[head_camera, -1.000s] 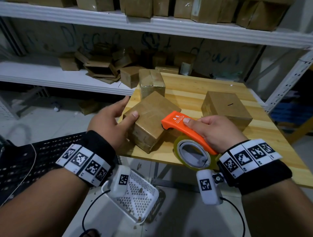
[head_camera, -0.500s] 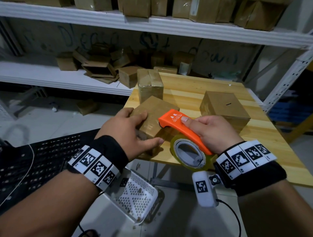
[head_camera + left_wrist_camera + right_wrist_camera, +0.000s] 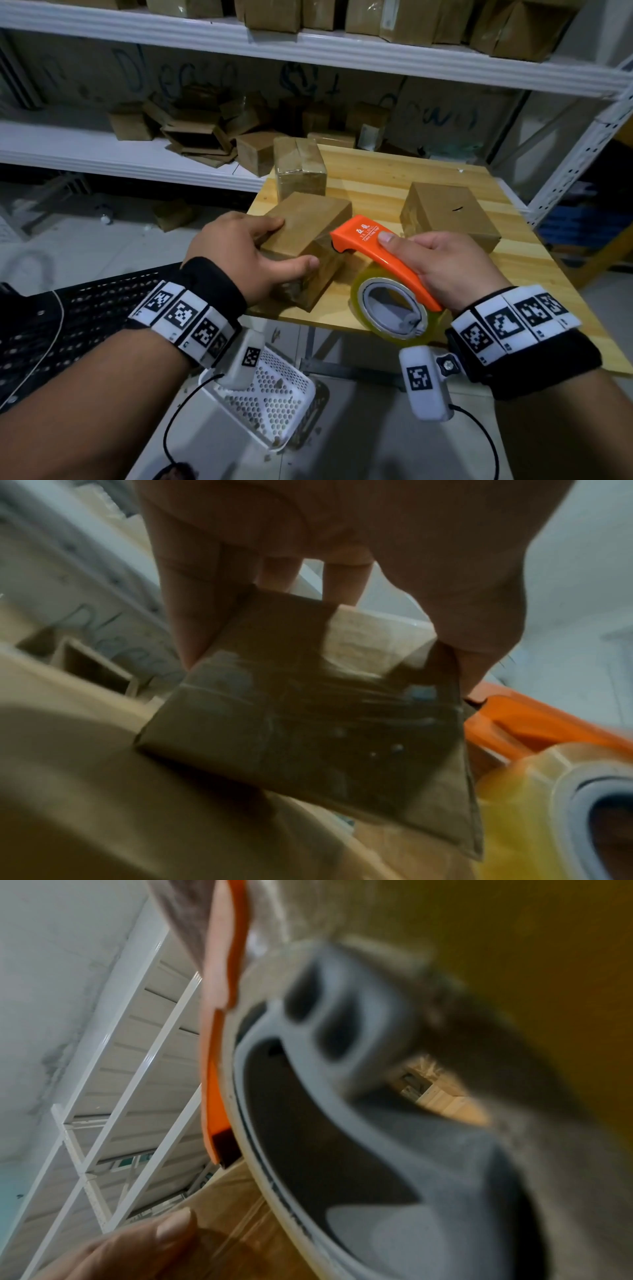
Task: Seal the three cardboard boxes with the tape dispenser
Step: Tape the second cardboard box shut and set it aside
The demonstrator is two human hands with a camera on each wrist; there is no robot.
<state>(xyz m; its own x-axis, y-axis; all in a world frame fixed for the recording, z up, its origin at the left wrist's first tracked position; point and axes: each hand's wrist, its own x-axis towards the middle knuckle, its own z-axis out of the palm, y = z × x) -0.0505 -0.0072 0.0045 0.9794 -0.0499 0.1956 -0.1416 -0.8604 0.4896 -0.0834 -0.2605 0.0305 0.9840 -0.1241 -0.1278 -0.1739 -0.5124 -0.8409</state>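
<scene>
- Wrist cameras, white with square markers, hang under both banded wrists, above a white perforated basket (image 3: 274, 401) on the floor.
- Right hand (image 3: 442, 260) wraps the orange tape dispenser (image 3: 380, 253); its fingers curl round the handle and the thumb lies flat along the top. The yellowish tape roll (image 3: 390, 308) hangs off the near edge of the table (image 3: 376, 185).
- The dispenser's nose touches the right side of the nearest cardboard box (image 3: 308, 236), where clear tape shows on the cardboard.
- Left hand (image 3: 239, 253) grips that box at the near left corner of the table; the fingers reach over the top edge, the thumb presses the near face. The left wrist view shows the box tilted, one edge raised off the wood, with glossy tape across the face.
- Taped box (image 3: 299, 168) stands just behind the held one, at the table's far left.
- Plain box (image 3: 448, 216) sits to the right, apart from the other two, beyond the right hand.
- White shelving (image 3: 308, 48) behind the table carries more cardboard boxes, some lying open.
</scene>
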